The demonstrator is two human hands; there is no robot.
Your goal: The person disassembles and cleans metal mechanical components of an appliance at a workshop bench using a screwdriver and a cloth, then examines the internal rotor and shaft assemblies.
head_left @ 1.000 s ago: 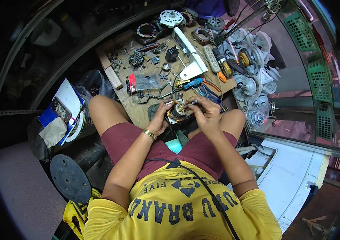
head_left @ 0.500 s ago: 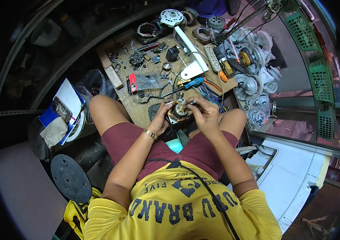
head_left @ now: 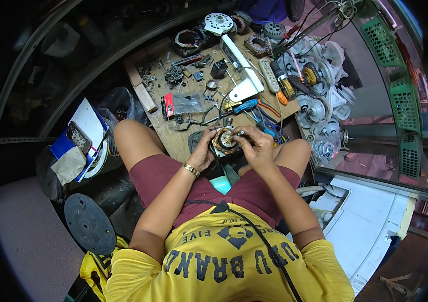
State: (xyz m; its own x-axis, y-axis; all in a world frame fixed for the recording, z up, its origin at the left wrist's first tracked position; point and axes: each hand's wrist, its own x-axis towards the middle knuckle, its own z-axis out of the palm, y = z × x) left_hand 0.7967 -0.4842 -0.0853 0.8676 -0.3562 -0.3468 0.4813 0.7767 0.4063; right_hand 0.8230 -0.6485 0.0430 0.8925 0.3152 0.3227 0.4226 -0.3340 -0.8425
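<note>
Between my hands, at the table's near edge, is a motor stator (head_left: pixel 224 140) with copper windings around a round centre. My left hand (head_left: pixel 205 150) is closed on its left side, a gold watch on that wrist. My right hand (head_left: pixel 256 146) is pinched over the stator's right side, fingertips near its centre. A small dark, pen-like tool with a pale end (head_left: pixel 240 133) sticks out between the right thumb and fingers; its tip is hidden. Just beyond the stator lie pliers with orange handles (head_left: pixel 268 108) and a blue-handled tool (head_left: pixel 245 105).
The wooden table (head_left: pixel 173 138) carries a red-topped plastic packet (head_left: pixel 181 103), a white bracket (head_left: pixel 244 85), a power strip (head_left: pixel 268 74), a yellow-black drill (head_left: pixel 308 74) and several stators. Clear plastic fan parts (head_left: pixel 327 110) are heaped at the right. A phone (head_left: pixel 78 137) lies on papers at the left.
The right fingers have shifted slightly at the stator, and the tool in them has tilted a little. The stator's face shows more now. My left hand keeps its hold.
</note>
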